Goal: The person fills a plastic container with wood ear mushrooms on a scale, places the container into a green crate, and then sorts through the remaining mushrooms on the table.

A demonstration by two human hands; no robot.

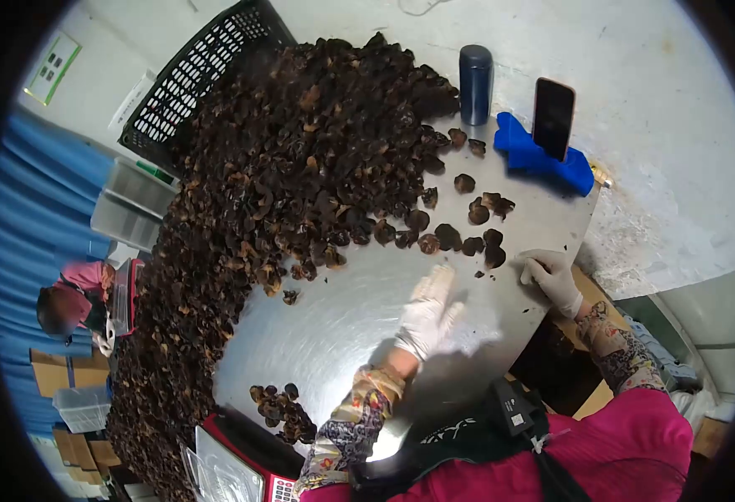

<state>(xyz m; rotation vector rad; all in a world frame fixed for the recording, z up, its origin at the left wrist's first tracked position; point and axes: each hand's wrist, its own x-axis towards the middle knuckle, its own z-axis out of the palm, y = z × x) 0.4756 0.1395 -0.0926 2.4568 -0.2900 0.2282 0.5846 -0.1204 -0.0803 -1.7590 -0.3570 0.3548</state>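
Observation:
My left hand (426,314), in a white glove, is over the bare metal tabletop (300,343) with its fingers stretched out and nothing in them. My right hand (554,283), also gloved in white, is at the table's right edge with its fingers curled in. What they hold, if anything, is hidden. Beyond both hands lie loose dark brown pieces that look like dried mushrooms (448,237). Farther back and to the left they form a large heap (300,159). A small cluster of pieces (279,410) sits left of my left forearm.
A red and white scale (229,464) stands at the lower left. A black crate (192,84) borders the heap. At the back are a dark bottle (475,84) and a phone (554,117) propped on a blue cloth (543,159). A co-worker (83,293) is across the table.

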